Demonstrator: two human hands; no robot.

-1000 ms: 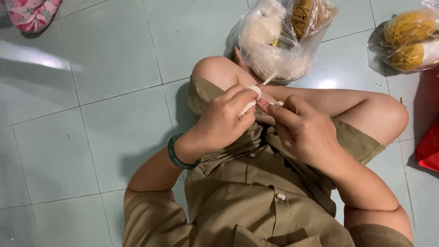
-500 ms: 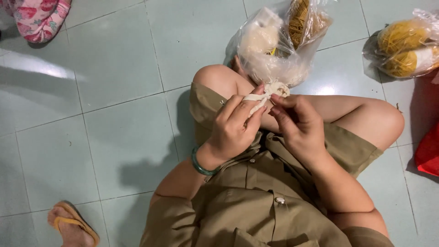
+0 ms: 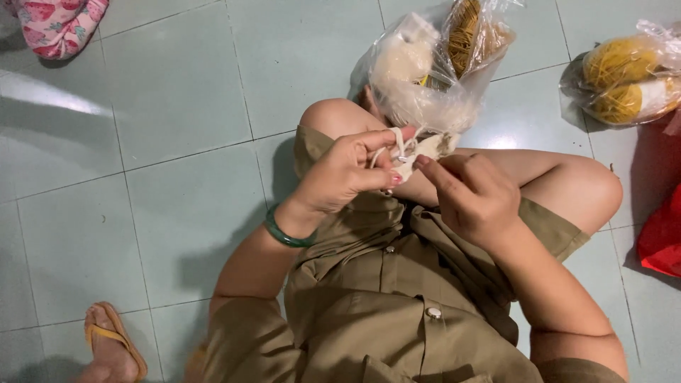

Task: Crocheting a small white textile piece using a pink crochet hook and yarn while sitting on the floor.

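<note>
Top left corner: pink patterned cloth (image 3: 60, 25) on the pale green tiled floor (image 3: 177, 106). Bottom left: another person's foot in an orange flip-flop (image 3: 113, 344), well apart from the hands. Left hand (image 3: 347, 174), green bangle (image 3: 284, 232) on the wrist, is raised over the lap with fingers curled, pinching a small loop of cream-white rubber band (image 3: 399, 145) between thumb and forefinger; the band sits just above the left knee (image 3: 333, 117). Right hand (image 3: 472, 195) just beside it, fingers bent in narrow, fingertips touching the same cream piece (image 3: 425, 149) at the bag's mouth; cannot tell exactly how much it grips. Clear plastic bag (image 3: 425, 78) lies on the floor right behind the hands, holding pale and yellow bundles of bands, its lower edge touching the cream piece. Person sits cross-legged in an olive buttoned garment (image 3: 397, 298). Right: second clear bag of yellow bundles (image 3: 624, 74) on the floor, apart from the first. Far right edge: red bag (image 3: 663, 237), partly cut off.
</note>
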